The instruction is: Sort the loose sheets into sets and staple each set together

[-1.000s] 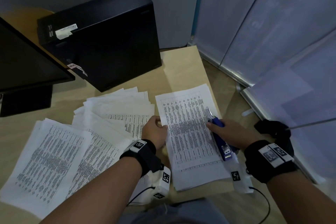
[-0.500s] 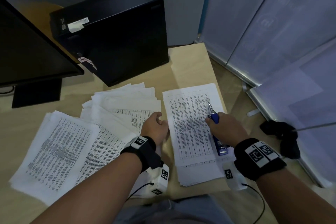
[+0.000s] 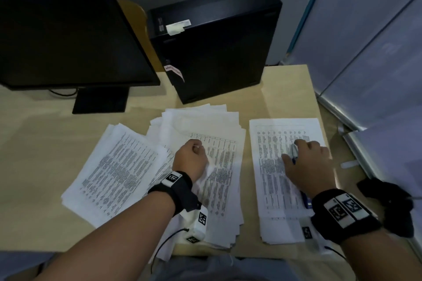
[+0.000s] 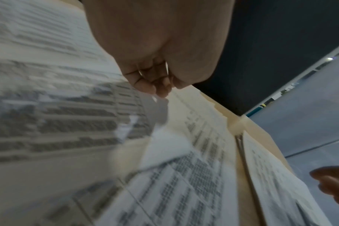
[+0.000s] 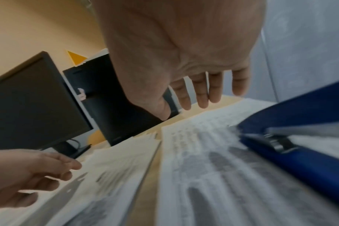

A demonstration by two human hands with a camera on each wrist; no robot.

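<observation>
Blue plastic shows under our right hand (image 3: 309, 166): the stapler (image 5: 292, 137) lies on the right-hand stack of sheets (image 3: 271, 166), and the hand is spread above it with the fingers (image 5: 202, 91) straight and apart, curled round nothing. In the head view the stapler's metal nose pokes out just past the knuckles and its blue tail shows beside the wrist; we cannot tell whether the palm touches it.

Our left hand (image 3: 190, 161) is over the middle pile of loose sheets (image 3: 219, 180), fingers curled in toward the thumb. In the left wrist view the fingertips (image 4: 161, 90) come together right at a raised corner of a sheet, but the blur keeps us from saying whether they pinch it.

Left of that hand, a third pile of printed sheets (image 3: 114, 171) fans out across the light wooden desk (image 3: 34, 155). A bare strip of desk separates the middle pile from the stack under the right hand.

Beyond both hands stands a black computer case (image 3: 217, 41), with a dark monitor (image 3: 68, 29) to its left. Right of the right wrist, past the desk edge, lies a black object (image 3: 388, 201) we cannot identify.
</observation>
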